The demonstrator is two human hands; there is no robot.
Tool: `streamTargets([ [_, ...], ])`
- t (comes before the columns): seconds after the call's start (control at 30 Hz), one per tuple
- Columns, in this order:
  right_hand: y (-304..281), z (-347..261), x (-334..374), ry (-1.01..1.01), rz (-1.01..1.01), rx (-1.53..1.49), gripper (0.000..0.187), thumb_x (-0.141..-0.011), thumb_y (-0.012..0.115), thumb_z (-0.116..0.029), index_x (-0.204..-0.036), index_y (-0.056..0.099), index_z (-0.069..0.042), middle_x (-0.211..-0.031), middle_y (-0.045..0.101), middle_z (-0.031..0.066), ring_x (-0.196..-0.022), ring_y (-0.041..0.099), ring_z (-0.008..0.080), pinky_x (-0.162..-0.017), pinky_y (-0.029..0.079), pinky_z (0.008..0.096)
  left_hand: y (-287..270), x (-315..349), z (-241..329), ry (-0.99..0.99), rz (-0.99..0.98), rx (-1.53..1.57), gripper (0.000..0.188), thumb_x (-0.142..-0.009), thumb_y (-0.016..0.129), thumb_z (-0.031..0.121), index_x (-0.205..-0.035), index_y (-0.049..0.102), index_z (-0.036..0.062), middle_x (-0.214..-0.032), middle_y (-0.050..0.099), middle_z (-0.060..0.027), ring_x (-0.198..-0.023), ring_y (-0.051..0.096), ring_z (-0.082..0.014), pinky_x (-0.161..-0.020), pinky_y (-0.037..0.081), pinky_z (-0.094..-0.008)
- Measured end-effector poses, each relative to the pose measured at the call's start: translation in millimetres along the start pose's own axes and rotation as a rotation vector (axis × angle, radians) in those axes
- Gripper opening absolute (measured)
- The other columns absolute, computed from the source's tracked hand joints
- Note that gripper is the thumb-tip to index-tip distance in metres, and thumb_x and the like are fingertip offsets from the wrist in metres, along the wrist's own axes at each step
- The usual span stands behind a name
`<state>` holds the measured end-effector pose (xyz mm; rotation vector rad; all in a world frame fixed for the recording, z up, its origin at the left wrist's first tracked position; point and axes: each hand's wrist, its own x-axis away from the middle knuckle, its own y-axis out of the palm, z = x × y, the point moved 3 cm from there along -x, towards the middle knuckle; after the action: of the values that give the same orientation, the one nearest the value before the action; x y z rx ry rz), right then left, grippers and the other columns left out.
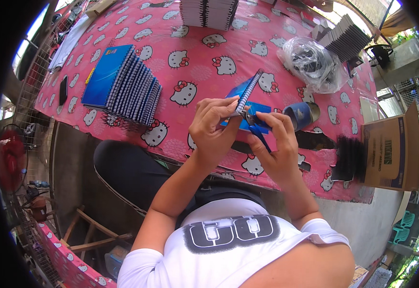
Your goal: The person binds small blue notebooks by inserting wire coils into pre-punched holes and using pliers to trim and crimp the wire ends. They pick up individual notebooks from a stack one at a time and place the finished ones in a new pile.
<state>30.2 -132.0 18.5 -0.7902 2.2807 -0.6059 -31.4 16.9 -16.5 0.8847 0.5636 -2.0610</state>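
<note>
My left hand (215,124) grips a small blue spiral notebook (242,90), tilted up off the table with its wire-bound edge toward the right. In my right hand (280,140) is a pair of pliers (256,132) with blue handles. Their jaws meet the near end of the spiral, close to my left fingertips; whether they clamp the wire is too small to tell. Beneath and just beyond the pliers, another blue cover (258,107) lies flat on the pink table, partly hidden by my hands.
A tall stack of blue spiral notebooks (118,86) stands at left, near a phone (63,91). More books (208,13) are at the far edge. A clear plastic bag (315,67), a blue round container (300,116), black coils (349,159) and a cardboard box (387,152) occupy the right.
</note>
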Motion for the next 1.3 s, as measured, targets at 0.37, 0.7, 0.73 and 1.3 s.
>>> streamTargets([
  [0.37, 27, 39, 1, 0.748, -0.580, -1.588, 0.038, -0.097, 0.053, -0.026, -0.114, 0.053, 0.008, -0.102, 0.060, 0.0215, -0.082, 0.066, 0.0294, -0.059, 0.057, 0.0417, -14, -4, 1, 0.234, 0.073, -0.069, 0.022, -0.070, 0.074, -0.010, -0.085, 0.063, 0.0022, -0.090, 0.070, -0.0131, -0.080, 0.066, -0.0254, -0.069, 0.050, -0.0329],
  [0.7, 4, 132, 94, 0.162, -0.107, 0.305, 0.049, -0.078, 0.075, -0.017, -0.121, 0.056, -0.004, -0.116, 0.054, 0.0175, -0.110, 0.053, 0.0340, -0.095, 0.042, 0.0417, -207, -105, -34, -0.330, 0.697, -0.096, 0.021, -0.086, 0.072, 0.014, -0.087, 0.054, 0.0031, -0.091, 0.065, -0.0092, -0.083, 0.060, -0.0129, -0.077, 0.050, -0.0287],
  [0.73, 4, 128, 97, 0.124, -0.156, 0.396, 0.048, -0.074, 0.077, -0.018, -0.116, 0.059, -0.004, -0.119, 0.053, 0.0184, -0.112, 0.051, 0.0378, -0.098, 0.038, 0.0467, -234, -96, -61, -0.484, 0.631, -0.132, 0.021, -0.087, 0.071, 0.015, -0.090, 0.055, 0.0025, -0.091, 0.065, -0.0095, -0.084, 0.060, -0.0131, -0.078, 0.050, -0.0291],
  [1.3, 98, 67, -37, -0.193, -0.612, 0.397, 0.029, -0.074, 0.065, -0.004, -0.101, 0.071, -0.013, -0.111, 0.058, 0.0104, -0.098, 0.057, 0.0319, -0.080, 0.050, 0.0429, -189, -82, 11, 0.022, 0.611, -0.048, 0.020, -0.090, 0.056, 0.000, -0.108, 0.060, -0.0060, -0.111, 0.065, -0.0175, -0.096, 0.063, -0.0197, -0.087, 0.050, -0.0300],
])
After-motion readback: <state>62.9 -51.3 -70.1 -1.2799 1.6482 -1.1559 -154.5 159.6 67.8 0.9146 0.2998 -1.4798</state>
